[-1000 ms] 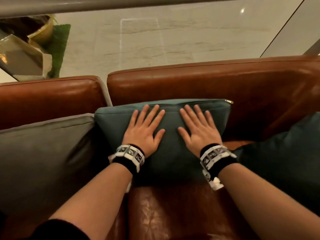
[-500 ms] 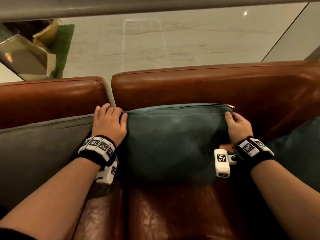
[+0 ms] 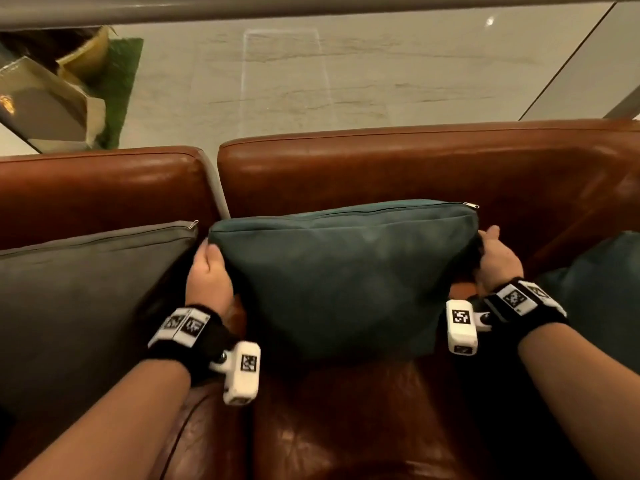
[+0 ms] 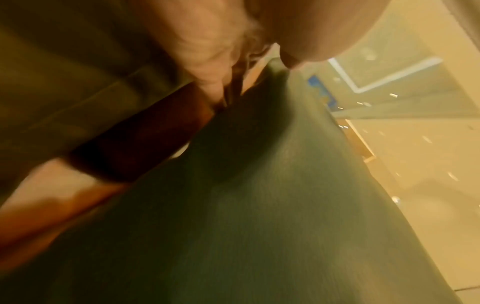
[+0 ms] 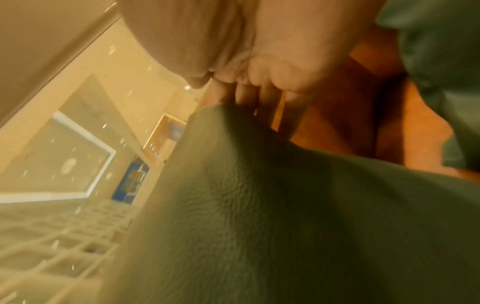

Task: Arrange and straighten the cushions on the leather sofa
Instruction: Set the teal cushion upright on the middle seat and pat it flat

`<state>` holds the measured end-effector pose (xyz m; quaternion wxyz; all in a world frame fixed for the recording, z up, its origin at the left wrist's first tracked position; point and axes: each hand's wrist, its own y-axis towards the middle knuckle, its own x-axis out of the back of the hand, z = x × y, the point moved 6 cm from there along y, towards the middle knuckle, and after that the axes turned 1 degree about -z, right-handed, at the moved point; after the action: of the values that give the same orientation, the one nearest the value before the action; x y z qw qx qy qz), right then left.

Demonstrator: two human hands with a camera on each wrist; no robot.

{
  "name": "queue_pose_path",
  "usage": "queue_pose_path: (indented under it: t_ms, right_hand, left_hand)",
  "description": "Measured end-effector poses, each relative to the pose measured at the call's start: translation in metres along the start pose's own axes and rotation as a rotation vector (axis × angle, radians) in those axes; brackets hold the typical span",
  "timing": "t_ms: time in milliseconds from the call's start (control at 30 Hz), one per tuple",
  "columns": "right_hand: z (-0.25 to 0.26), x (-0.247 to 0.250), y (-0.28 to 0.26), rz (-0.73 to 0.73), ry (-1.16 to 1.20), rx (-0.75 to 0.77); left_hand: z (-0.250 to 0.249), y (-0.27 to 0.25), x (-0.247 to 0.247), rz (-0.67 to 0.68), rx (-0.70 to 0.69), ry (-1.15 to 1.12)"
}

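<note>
The teal cushion (image 3: 346,275) stands upright against the backrest of the leather sofa (image 3: 398,168), at the middle of the seat. The left hand (image 3: 207,275) grips its left edge near the top corner, fingers curled behind the fabric, thumb in front; the right hand (image 3: 498,258) pinches the right edge the same way (the wrist views are blurred, but both show fingers tucked behind the cloth). It looks nearly squared up, I'd say. The grey cushion (image 3: 79,299) to the left leans neatly already; the dark cushion (image 3: 602,289) at far right, only partly in view, probably remains to be set.
</note>
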<state>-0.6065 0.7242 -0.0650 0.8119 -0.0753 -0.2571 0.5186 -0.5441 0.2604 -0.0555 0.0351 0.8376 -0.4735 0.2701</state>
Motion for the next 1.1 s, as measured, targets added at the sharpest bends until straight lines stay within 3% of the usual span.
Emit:
queue_pose_path:
  t_ms: [67,167,300,400,500,600,667,767,900,967,1100]
  right_hand:
    - [-0.006,-0.004,-0.01,0.025,0.095,0.008]
    - [-0.01,0.004,-0.014,-0.054,0.194,0.007]
    - [0.006,0.022,-0.011,-0.105,0.235,0.026]
    - [0.002,0.019,0.0,-0.148,0.149,0.019]
    - [-0.028,0.007,0.015,-0.058,0.067,-0.05]
    - [-0.043,-0.014,0.01,0.07,-0.031,-0.063]
    - [-0.037,-0.012,0.007,-0.003,-0.047,-0.064]
    - [-0.03,0.008,0.014,-0.142,0.067,-0.075]
    - [-0.029,0.018,0.016,-0.139,0.1,-0.024]
    - [-0.042,0.02,0.016,-0.119,0.106,0.02]
    - [-0.089,0.006,0.01,0.075,0.183,-0.082]
  left_hand:
    - [0.018,-0.011,-0.004,0.021,0.034,-0.08]
    - [0.023,-0.004,0.0,-0.053,0.013,-0.122]
    - [-0.002,-0.001,0.006,-0.061,-0.059,-0.063]
    - [0.004,0.014,-0.009,0.021,0.032,0.058]
    - [0.041,0.025,-0.027,0.125,0.211,0.001]
    - [0.048,0.007,-0.041,0.179,0.217,0.037]
    - [0.051,0.002,-0.045,0.141,0.207,0.041]
    - [0.054,0.01,-0.041,-0.026,0.193,-0.027]
    - [0.054,0.006,-0.032,-0.138,0.122,-0.073]
    - [0.062,0.0,-0.033,-0.109,0.106,-0.085]
    - [0.11,-0.018,-0.055,0.121,0.224,-0.14]
